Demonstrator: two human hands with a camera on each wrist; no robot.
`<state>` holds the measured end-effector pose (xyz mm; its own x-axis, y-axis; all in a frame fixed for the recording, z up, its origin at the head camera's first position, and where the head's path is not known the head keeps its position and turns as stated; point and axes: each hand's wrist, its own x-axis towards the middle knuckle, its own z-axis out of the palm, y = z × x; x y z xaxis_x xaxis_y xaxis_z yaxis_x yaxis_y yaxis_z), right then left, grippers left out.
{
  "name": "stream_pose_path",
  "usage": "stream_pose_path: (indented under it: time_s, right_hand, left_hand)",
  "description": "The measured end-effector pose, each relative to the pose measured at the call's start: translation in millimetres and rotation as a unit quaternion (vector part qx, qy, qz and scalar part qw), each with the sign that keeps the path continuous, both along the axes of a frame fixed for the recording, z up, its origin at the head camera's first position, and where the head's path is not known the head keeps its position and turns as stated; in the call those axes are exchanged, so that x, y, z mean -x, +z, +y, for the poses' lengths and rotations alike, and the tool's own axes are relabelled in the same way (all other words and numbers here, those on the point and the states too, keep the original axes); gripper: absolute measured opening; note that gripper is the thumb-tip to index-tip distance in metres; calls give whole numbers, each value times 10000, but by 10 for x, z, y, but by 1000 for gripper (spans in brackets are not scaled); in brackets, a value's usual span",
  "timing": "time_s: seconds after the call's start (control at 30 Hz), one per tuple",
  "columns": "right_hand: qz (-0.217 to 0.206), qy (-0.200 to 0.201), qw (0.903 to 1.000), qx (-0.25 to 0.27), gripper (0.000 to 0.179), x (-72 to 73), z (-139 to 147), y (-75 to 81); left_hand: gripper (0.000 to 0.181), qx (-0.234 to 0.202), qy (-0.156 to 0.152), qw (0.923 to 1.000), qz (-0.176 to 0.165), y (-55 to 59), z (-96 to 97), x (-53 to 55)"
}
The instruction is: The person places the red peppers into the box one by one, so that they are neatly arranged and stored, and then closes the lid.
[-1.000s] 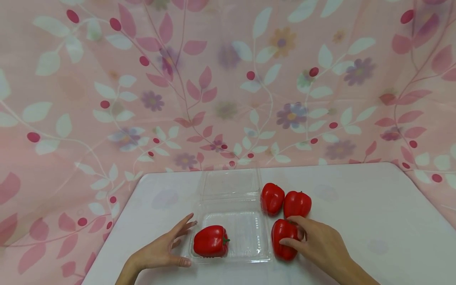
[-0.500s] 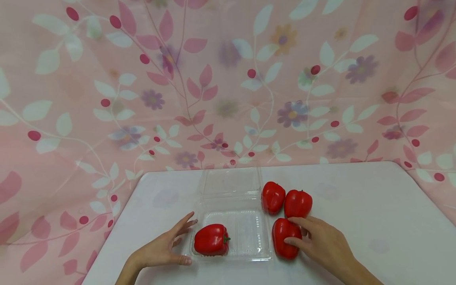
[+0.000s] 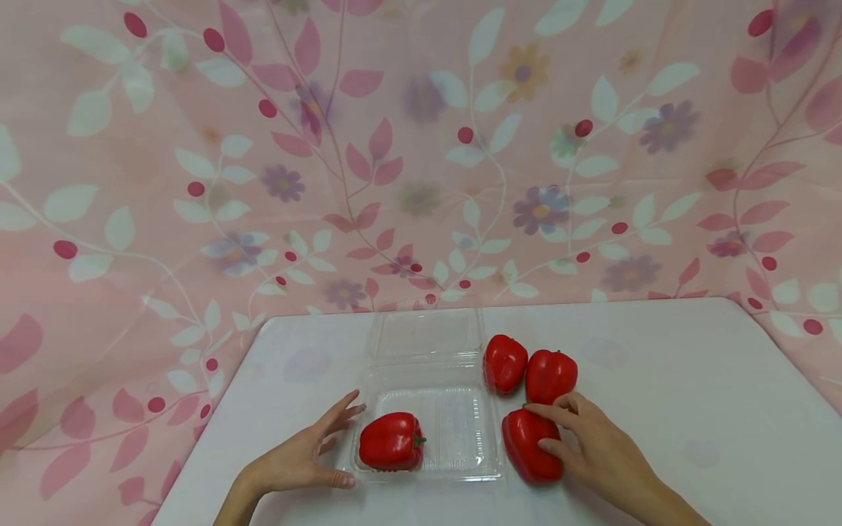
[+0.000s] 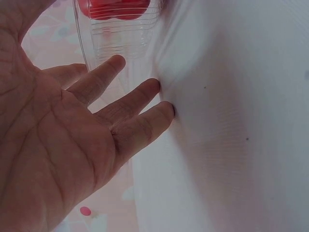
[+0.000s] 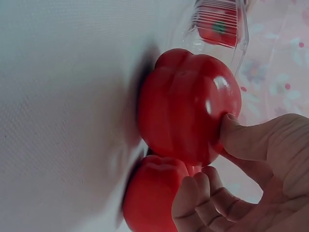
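In the head view a red bell pepper (image 3: 534, 447) lies on the table just right of the clear plastic clamshell container (image 3: 460, 438). My right hand (image 3: 592, 446) pinches this pepper, thumb on its near side and index finger by its stem end; the right wrist view shows the thumb pressed on the glossy pepper (image 5: 188, 106) and the other fingers off it. Another red bell pepper (image 3: 391, 441) lies on its side inside the container's left half, green stem to the right. My left hand (image 3: 302, 456) rests at the container's left edge, fingers spread, holding nothing.
Two more red bell peppers (image 3: 505, 364) stand together behind the right hand, right of the container. The container's transparent lid (image 3: 427, 336) lies folded back toward the rear. A white table (image 3: 691, 394) extends rightward, with a floral pink curtain (image 3: 421, 146) behind it.
The pepper under my right hand has turned, its near end shifting to the right. The right hand's index finger has slid to the stem end. My left hand stays in place.
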<state>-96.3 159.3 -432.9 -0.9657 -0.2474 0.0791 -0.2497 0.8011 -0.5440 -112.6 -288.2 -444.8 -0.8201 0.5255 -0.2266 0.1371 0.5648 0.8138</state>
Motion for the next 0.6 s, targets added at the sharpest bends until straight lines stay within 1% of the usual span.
stream_pose_path:
  time_s: [0.33, 0.43, 0.57, 0.6]
  right_hand:
    - [261, 512, 9974, 431, 52, -2, 70, -46]
    - [446, 672, 9956, 476, 52, 9, 98, -64]
    - [652, 784, 9930, 599, 52, 19, 126, -84]
    - [640, 782, 9929, 623, 52, 23, 132, -89]
  left_hand:
    - [110, -34, -7, 10000, -10, -6, -3, -3]
    - [110, -23, -1, 10000, -7, -12, -1, -2]
    - [110, 18, 2, 10000, 13, -16, 3, 2]
    - [110, 10, 2, 10000, 6, -15, 4, 3]
